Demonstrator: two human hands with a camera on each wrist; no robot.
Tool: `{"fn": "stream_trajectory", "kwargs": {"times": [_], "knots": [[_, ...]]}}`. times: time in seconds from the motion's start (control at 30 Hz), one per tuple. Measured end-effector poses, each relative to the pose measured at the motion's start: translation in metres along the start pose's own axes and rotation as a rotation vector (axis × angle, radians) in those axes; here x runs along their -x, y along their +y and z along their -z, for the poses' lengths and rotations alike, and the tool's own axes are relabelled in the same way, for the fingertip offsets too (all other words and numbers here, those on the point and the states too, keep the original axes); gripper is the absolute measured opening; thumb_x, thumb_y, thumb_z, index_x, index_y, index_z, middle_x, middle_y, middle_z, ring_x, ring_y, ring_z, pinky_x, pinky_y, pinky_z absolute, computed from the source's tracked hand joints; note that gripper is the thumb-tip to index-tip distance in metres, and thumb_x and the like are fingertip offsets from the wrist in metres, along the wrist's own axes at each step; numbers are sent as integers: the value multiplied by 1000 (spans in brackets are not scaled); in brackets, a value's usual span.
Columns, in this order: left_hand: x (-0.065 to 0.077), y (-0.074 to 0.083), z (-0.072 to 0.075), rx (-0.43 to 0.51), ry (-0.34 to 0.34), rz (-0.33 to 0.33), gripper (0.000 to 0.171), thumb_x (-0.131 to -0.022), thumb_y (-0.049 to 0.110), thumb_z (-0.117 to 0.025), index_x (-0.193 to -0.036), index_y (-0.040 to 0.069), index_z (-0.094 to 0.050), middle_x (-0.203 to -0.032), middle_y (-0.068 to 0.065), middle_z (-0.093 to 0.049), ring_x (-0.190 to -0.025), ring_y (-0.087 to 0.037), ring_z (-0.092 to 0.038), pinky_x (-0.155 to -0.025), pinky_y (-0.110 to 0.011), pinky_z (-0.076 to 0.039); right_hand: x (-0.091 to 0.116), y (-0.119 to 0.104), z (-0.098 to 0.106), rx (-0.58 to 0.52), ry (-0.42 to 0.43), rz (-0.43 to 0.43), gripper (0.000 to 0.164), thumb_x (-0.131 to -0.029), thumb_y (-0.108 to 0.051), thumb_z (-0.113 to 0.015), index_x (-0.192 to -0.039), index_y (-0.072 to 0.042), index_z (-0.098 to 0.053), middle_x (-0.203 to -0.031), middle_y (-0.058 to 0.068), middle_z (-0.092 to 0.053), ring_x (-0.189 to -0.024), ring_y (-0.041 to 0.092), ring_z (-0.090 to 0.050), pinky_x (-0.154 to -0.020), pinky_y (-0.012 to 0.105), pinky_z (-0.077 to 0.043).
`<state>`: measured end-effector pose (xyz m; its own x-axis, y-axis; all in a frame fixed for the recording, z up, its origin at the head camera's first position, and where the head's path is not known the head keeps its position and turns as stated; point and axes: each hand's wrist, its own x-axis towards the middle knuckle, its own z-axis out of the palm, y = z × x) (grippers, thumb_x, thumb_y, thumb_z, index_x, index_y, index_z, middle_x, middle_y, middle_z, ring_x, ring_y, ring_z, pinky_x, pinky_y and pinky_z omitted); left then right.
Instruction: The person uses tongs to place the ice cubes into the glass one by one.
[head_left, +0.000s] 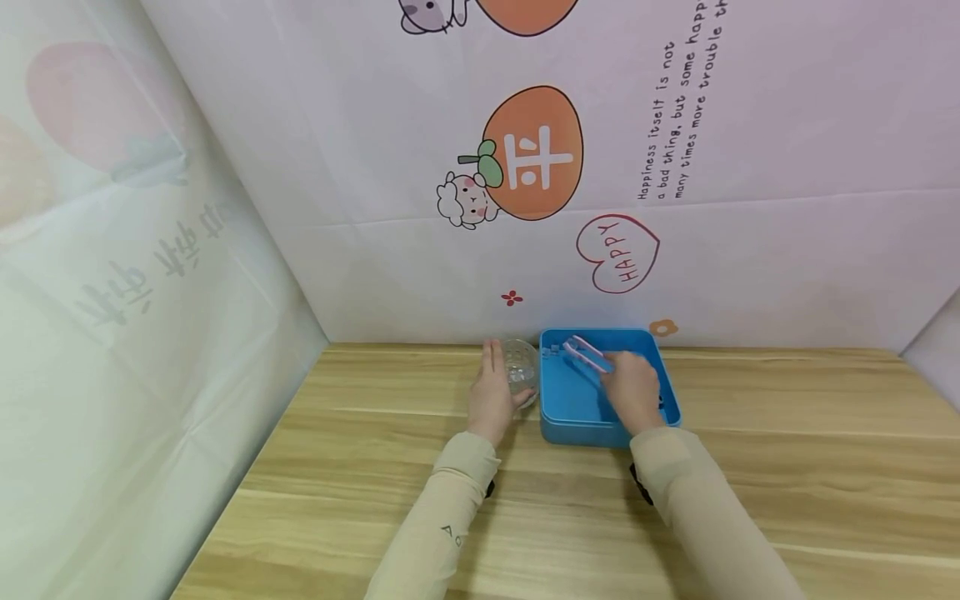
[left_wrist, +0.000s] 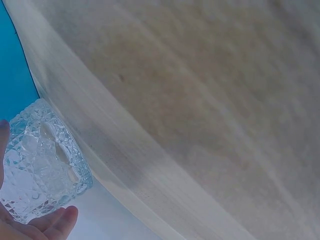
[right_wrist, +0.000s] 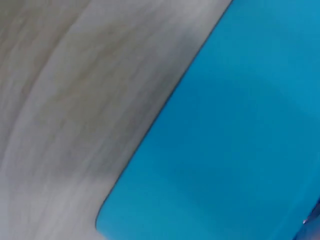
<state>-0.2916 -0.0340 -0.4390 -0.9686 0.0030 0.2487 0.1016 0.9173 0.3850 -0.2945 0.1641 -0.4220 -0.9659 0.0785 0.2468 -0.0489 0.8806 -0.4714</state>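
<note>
My left hand [head_left: 491,400] holds a clear, patterned glass bowl [head_left: 521,367] from its left side, thumb at the near side and fingers along the far side. The left wrist view shows the bowl's faceted wall [left_wrist: 45,160] between thumb and fingers. Over the blue box [head_left: 577,434], my right hand [head_left: 632,389] grips pink tweezers [head_left: 588,355]. Their tips point to the box's far left corner, close to several small clear bluish pieces [head_left: 552,350]. Whether a piece sits between the tips is too small to tell. The right wrist view shows mostly the box's wall [right_wrist: 210,150].
The box stands directly right of the bowl on a wooden table [head_left: 360,433]. Behind both rises a printed white cloth [head_left: 405,275], with another cloth [head_left: 150,333] on the left. Something small and dark [head_left: 661,403] lies in the box near its right wall.
</note>
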Motion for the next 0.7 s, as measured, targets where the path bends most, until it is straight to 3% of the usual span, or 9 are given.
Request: {"fn": "stream_trajectory", "kwargs": {"times": [0.2, 0.3, 0.43, 0.7], "knots": [[1, 1, 2, -10, -6, -1, 98, -78, 42, -75, -151, 3, -22, -157, -16, -26, -102, -27, -66, -74, -32, -57, 4, 0, 14, -63, 6, 7, 33, -88, -7, -64, -119, 6, -64, -114, 30, -65, -92, 42, -66, -58, 36, -52], [1, 1, 3, 1, -10, 1, 98, -78, 41, -76, -151, 3, -22, -157, -16, -26, -103, -28, -65, -77, -34, -57, 5, 0, 19, -73, 28, 29, 33, -87, -7, -65, -118, 6, -64, -110, 30, -66, -78, 37, -65, -49, 29, -42], [1, 0, 1, 13, -14, 4, 99, -78, 40, -76, -151, 3, -21, -158, -15, -25, -100, -28, -66, -80, -35, -57, 7, 1, 23, -85, 57, 66, 33, -86, -7, -67, -116, 6, -65, -106, 30, -67, -57, 25, -55, -43, 24, -31], [-1, 0, -1, 19, -15, 6, 98, -79, 41, -75, -152, 3, -20, -158, -15, -25, -102, -28, -66, -83, -35, -56, 14, -9, 26, -132, 33, 84, 35, -86, -9, -68, -119, 2, -65, -103, 29, -69, -41, 15, -41, -39, 21, -25]]}}
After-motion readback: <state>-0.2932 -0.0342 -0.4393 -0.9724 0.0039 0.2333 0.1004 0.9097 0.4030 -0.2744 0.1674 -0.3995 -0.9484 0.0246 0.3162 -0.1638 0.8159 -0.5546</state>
